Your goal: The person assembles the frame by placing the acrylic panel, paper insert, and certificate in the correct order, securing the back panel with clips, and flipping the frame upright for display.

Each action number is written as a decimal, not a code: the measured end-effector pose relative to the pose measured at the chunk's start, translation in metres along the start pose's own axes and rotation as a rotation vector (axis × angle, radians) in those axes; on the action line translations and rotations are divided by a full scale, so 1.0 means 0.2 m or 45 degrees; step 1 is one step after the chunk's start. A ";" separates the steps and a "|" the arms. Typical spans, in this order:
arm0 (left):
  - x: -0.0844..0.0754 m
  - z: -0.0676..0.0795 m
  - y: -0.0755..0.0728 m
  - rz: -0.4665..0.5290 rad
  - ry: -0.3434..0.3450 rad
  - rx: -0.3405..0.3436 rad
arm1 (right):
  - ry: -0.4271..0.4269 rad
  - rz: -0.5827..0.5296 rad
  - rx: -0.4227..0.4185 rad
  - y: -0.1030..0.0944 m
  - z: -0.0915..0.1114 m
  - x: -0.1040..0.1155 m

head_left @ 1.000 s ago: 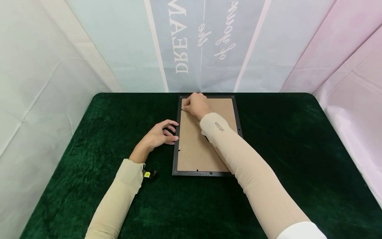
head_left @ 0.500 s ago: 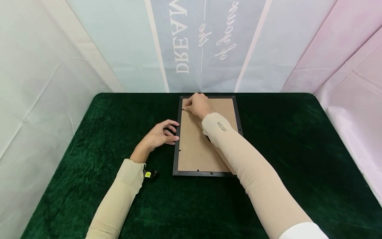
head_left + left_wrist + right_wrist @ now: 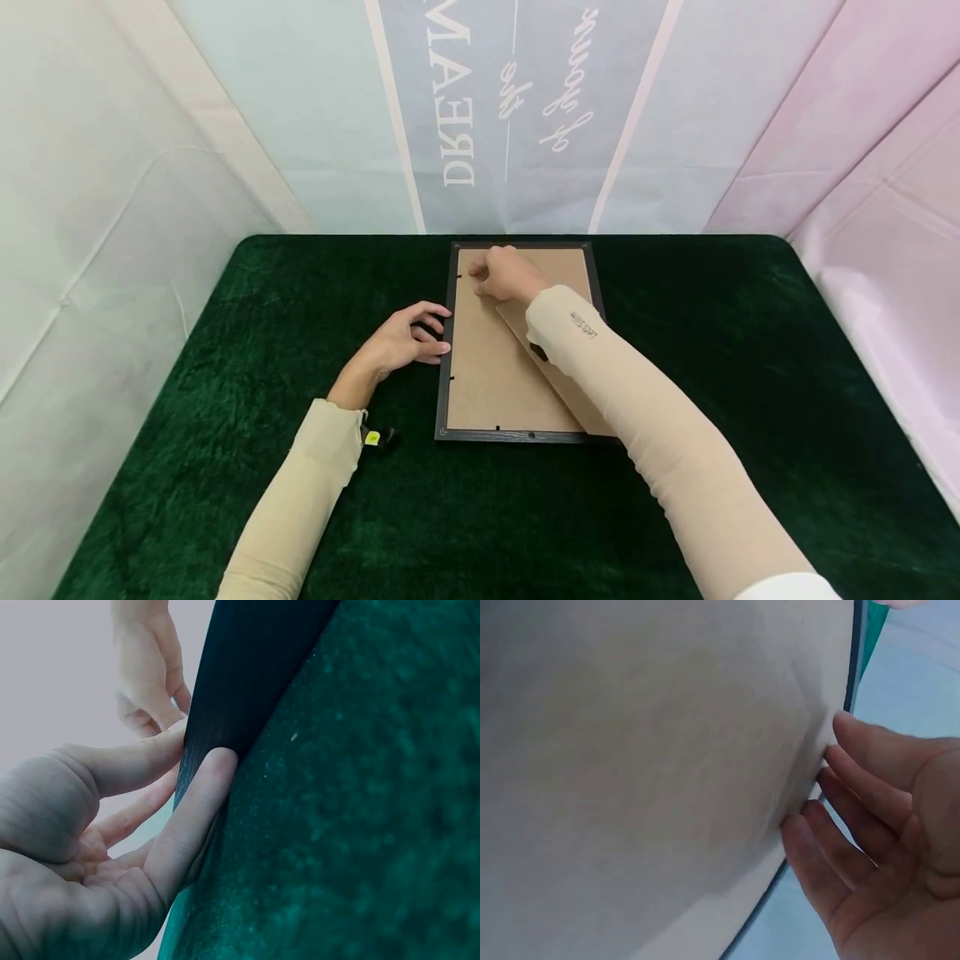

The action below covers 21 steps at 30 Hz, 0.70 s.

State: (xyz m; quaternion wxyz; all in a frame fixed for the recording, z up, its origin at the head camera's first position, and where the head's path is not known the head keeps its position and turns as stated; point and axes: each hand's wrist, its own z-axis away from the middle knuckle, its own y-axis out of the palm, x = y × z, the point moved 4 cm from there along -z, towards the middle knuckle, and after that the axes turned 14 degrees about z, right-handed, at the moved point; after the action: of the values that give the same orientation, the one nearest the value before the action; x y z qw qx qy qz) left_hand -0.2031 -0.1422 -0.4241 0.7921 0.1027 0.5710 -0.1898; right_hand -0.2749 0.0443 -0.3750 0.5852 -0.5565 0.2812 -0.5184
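A dark picture frame (image 3: 441, 400) lies face down, its brown backing board (image 3: 487, 375) upward. Small black tabs sit along the inner edge, one tab (image 3: 459, 276) at upper left. My left hand (image 3: 401, 340) rests thumb and fingertips against the frame's left side; the left wrist view shows them touching the black frame edge (image 3: 247, 667). Above the board's upper left part is my right hand (image 3: 504, 273), fingers loosely bent and holding nothing, a little right of that tab. In the right wrist view its fingertips appear near the board (image 3: 667, 750). My right forearm hides the frame's right part.
A slanting brown stand flap (image 3: 585, 408) lies on the board, partly under the right sleeve (image 3: 637, 408). Dark green cloth (image 3: 480, 517) covers the table. A printed backdrop (image 3: 525, 125) rises right behind the frame's far edge.
My right hand has drawn away from the upper left tab, moving right and slightly toward me. More of the stand flap shows. The left hand has not moved.
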 end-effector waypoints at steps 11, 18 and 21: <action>0.01 0.00 0.00 0.006 0.011 0.011 | -0.108 0.049 0.103 0.01 0.18 -0.06; 0.00 0.00 0.00 -0.002 0.020 0.002 | -0.104 0.192 0.146 0.01 0.34 -0.10; 0.00 0.00 0.00 0.001 0.017 0.005 | -0.098 0.242 0.146 0.02 0.42 -0.11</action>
State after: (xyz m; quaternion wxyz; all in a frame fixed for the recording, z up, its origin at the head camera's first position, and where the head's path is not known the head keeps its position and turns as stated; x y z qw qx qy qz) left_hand -0.2023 -0.1421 -0.4243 0.7881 0.1058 0.5759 -0.1901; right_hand -0.2052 0.0951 -0.3651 0.6730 -0.5126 0.2797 -0.4541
